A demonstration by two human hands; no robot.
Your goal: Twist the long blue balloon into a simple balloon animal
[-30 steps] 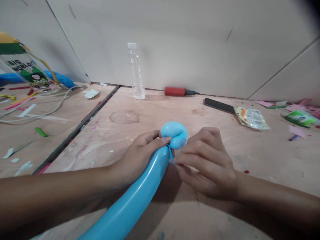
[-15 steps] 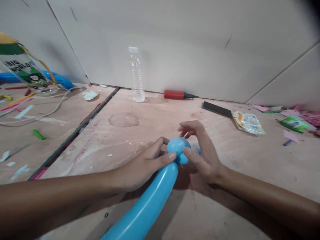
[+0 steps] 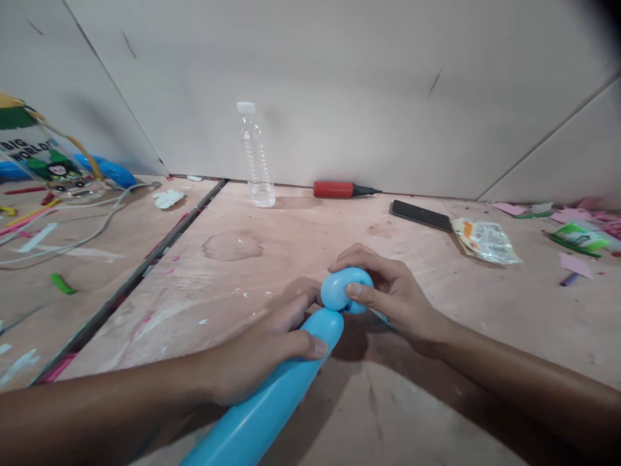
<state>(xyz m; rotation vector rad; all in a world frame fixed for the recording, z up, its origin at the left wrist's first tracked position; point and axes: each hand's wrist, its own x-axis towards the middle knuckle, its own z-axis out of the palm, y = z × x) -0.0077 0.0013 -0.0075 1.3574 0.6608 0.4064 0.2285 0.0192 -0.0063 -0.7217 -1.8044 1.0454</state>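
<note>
A long light-blue balloon [image 3: 272,401] runs from the bottom edge up to the middle of the view, where a twist parts it from a small rounded bulb [image 3: 339,289]. My left hand [image 3: 276,343] is wrapped round the long section just below the twist, its thumb on top. The bulb is gripped by my right hand [image 3: 392,291], with the thumb on its near side and the fingers over its far side. A narrow blue end shows below my right hand.
Against the wall stand a clear bottle [image 3: 257,162] and, lying down, a red pump [image 3: 334,189]. A black phone [image 3: 421,215] and a crumpled packet [image 3: 485,241] lie right. A printed bag [image 3: 53,165], cables and scraps are left of a floor gap.
My left hand has slid down from the twist onto the long section. My right fingers have closed over the bulb, which has turned. The view has shifted slightly.
</note>
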